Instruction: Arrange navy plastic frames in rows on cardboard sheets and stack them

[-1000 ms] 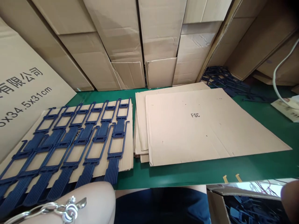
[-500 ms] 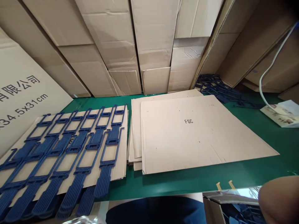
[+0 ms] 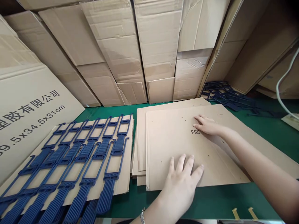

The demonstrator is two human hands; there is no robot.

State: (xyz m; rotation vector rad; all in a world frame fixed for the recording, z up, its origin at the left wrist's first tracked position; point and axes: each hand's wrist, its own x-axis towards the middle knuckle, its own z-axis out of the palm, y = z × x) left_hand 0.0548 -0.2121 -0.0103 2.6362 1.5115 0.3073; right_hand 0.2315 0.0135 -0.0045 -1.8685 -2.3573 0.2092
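A cardboard sheet [image 3: 167, 137] is being touched by the spread left hand [image 3: 181, 183] and, beyond it, the loosely spread right hand [image 3: 207, 125], blue plastic parts [image 3: 106, 196] lying left of both.

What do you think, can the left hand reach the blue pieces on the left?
Probably yes: the left hand rests on the FSC sheet, near the blue pieces, and only flat cardboard and green table seem to lie between.
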